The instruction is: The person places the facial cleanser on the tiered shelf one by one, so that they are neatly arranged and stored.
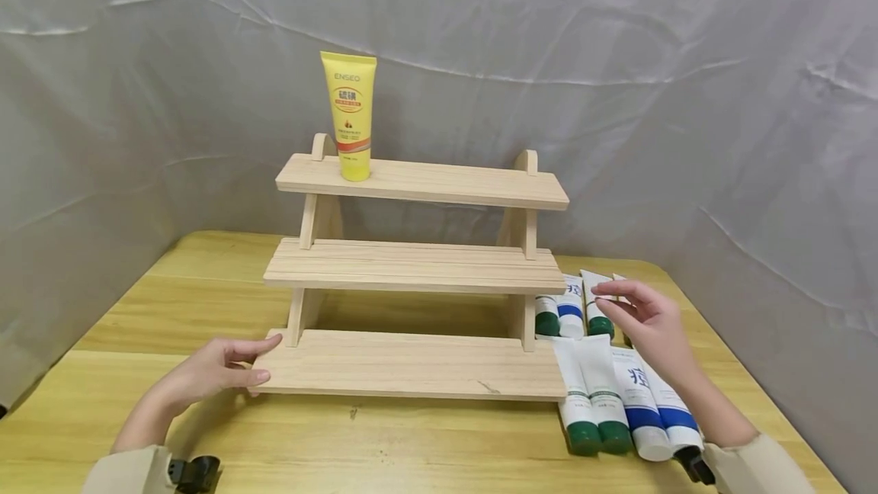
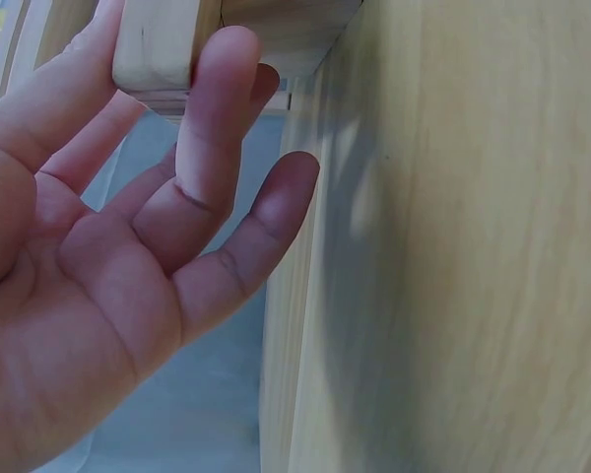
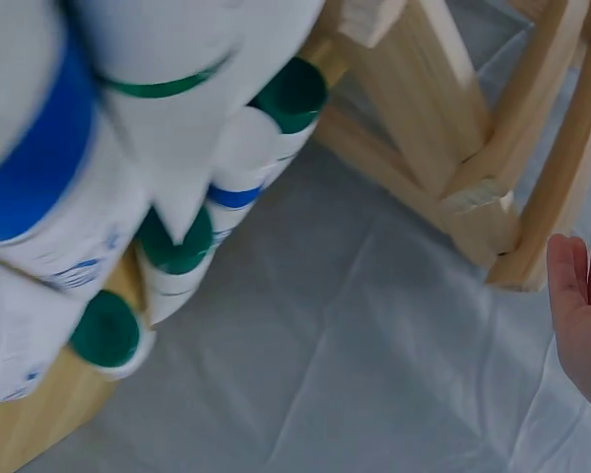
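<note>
- Left hand [image 1: 213,370]: pinches left end of the wooden stand's [image 1: 411,366] bottom shelf, fingers and thumb bent round the edge.
- Right hand [image 1: 655,326]: nothing held, fingers loosely bent, thumb and index apart; over tubes at right.
- Stand: pale, three-tier, upright mid-table [image 1: 261,444].
- Yellow tube [image 1: 354,117]: upright, cap down, left part of top shelf.
- Green-capped tubes [image 1: 606,391], blue-banded tubes [image 1: 638,399]: white, lying right of stand, near and far rows.

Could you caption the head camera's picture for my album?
A left hand grips a three-tiered wooden shelf topped by one yellow tube; the right hand is near white tubes.
</note>
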`<action>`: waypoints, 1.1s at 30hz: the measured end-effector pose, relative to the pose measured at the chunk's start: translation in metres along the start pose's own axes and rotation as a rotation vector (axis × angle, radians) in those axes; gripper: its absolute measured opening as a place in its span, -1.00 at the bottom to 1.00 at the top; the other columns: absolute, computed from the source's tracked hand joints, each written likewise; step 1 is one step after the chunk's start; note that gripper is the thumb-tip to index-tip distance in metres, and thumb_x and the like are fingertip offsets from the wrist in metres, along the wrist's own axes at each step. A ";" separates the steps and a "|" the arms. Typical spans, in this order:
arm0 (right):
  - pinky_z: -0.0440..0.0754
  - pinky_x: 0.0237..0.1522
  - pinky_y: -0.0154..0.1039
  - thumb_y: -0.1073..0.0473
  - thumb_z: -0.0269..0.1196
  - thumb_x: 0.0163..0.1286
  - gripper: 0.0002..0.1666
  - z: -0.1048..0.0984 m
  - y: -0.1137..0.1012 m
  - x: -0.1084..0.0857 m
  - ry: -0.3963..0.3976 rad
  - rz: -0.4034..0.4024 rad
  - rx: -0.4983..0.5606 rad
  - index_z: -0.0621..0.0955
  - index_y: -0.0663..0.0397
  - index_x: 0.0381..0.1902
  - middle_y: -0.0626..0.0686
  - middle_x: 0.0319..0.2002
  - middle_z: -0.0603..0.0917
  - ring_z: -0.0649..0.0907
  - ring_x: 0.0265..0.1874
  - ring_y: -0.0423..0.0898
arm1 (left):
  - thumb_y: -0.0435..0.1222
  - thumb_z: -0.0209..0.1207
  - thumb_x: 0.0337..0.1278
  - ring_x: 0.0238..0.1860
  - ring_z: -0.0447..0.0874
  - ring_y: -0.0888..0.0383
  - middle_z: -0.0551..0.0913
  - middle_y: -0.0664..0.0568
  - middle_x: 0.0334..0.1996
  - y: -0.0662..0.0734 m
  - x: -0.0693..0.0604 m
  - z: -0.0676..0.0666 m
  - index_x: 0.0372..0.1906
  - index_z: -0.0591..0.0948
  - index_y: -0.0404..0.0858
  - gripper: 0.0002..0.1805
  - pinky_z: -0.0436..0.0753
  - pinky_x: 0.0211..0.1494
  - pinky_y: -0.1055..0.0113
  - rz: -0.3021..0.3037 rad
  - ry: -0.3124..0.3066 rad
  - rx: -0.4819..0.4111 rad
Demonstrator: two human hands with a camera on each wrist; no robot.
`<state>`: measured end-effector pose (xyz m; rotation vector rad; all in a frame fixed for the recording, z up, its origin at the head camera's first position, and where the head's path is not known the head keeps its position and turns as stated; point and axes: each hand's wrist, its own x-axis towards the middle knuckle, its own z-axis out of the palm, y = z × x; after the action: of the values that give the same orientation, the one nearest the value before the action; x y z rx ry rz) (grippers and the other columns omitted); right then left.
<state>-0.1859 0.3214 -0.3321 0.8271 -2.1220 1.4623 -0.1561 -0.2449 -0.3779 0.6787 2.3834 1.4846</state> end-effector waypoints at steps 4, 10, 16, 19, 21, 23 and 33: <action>0.48 -0.17 -0.48 0.51 0.15 0.16 -0.73 -0.003 -0.014 -0.009 0.015 0.048 -0.107 0.56 0.33 -0.14 0.15 -0.18 0.57 0.56 -0.17 -0.15 | -0.36 0.12 0.11 -0.55 0.56 0.18 0.15 -0.63 0.08 0.000 0.000 0.000 0.16 0.19 -0.63 -0.39 0.40 -0.19 0.56 0.007 0.002 -0.004; 0.51 -0.22 -0.46 0.46 0.18 0.17 -0.72 -0.020 0.009 -0.029 -0.007 0.120 -0.161 0.56 0.30 -0.12 0.12 -0.16 0.58 0.56 -0.16 -0.16 | -0.38 0.12 0.11 -0.54 0.56 0.19 0.17 -0.63 0.07 -0.001 0.000 0.000 0.16 0.18 -0.64 -0.40 0.41 -0.21 0.54 0.018 0.005 -0.002; 0.46 -0.20 -0.55 0.50 0.15 0.16 -0.78 -0.012 -0.026 -0.033 -0.001 0.184 -0.208 0.54 0.39 -0.19 -0.07 -0.22 0.61 0.55 -0.19 -0.31 | -0.38 0.12 0.11 -0.52 0.55 0.23 0.15 -0.64 0.07 -0.002 0.000 0.000 0.16 0.19 -0.64 -0.40 0.42 -0.21 0.54 0.030 0.010 0.004; 0.46 -0.20 -0.56 0.51 0.16 0.15 -0.80 -0.014 -0.032 -0.040 0.017 0.216 -0.227 0.55 0.38 -0.22 -0.08 -0.23 0.61 0.54 -0.17 -0.35 | -0.39 0.12 0.11 -0.52 0.55 0.23 0.24 -0.63 0.03 -0.002 0.000 0.000 0.15 0.19 -0.65 -0.40 0.43 -0.23 0.52 0.040 0.009 0.006; 0.45 -0.21 -0.57 0.50 0.16 0.16 -0.81 -0.019 -0.027 -0.047 0.023 0.237 -0.233 0.56 0.35 -0.23 -0.04 -0.24 0.62 0.54 -0.17 -0.37 | -0.39 0.12 0.11 -0.52 0.54 0.23 0.27 -0.62 0.01 -0.002 0.000 0.000 0.15 0.18 -0.66 -0.40 0.45 -0.25 0.50 0.043 0.006 0.001; 0.46 -0.23 -0.57 0.47 0.16 0.17 -0.81 -0.025 -0.020 -0.055 0.019 0.261 -0.242 0.57 0.31 -0.22 0.00 -0.24 0.61 0.53 -0.17 -0.38 | -0.40 0.11 0.11 -0.53 0.54 0.23 0.31 -0.61 -0.02 -0.002 0.000 0.000 0.15 0.17 -0.67 -0.40 0.46 -0.27 0.48 0.047 0.002 -0.004; 0.45 -0.31 -0.61 0.29 0.22 0.20 -0.72 -0.040 -0.006 -0.078 -0.039 0.430 -0.425 0.54 0.36 -0.14 0.14 -0.23 0.61 0.49 -0.25 -0.49 | -0.39 0.11 0.12 -0.44 0.56 0.25 0.19 -0.64 0.04 -0.002 0.000 -0.001 0.15 0.18 -0.66 -0.41 0.43 -0.19 0.54 0.043 -0.008 0.005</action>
<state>-0.1241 0.3751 -0.3639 0.2533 -2.6210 1.1063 -0.1567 -0.2464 -0.3796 0.7403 2.3817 1.4897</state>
